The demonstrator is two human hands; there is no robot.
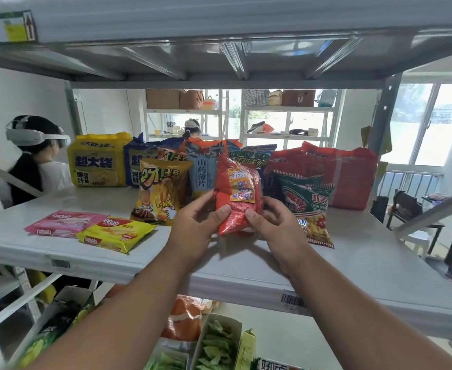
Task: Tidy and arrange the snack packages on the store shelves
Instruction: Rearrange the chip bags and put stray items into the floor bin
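The left hand (202, 218) and the right hand (268, 222) are both clamped on the lower end of a red snack bag (236, 193), thumbs pressed on the front, fingers wrapped round behind. The bag is held upright just above the front half of the grey shelf (352, 252), in the middle of the snack row.

For this step, honestly, the grip should be kept low and light so the contents aren't crushed. A free gap looks to be available between the yellow fries bag (162, 193) and the green shrimp-stick bag (306, 206), so the red one could probably be set down there, bottom seam first, label facing out. It would likely need to be leaned against the blue yam-chip bag (202, 169) behind, since a puffy bag like this tends to topple when stood alone.

As for looks: shiny crinkly red foil, a yellow printed label patch with small stickers in the upper middle, slightly twisted. The print is too blurred to be read.

Further out, a pink wafer pack (64, 222) and a yellow wafer pack (115, 233) are lying flat at the left front, and could be straightened later.
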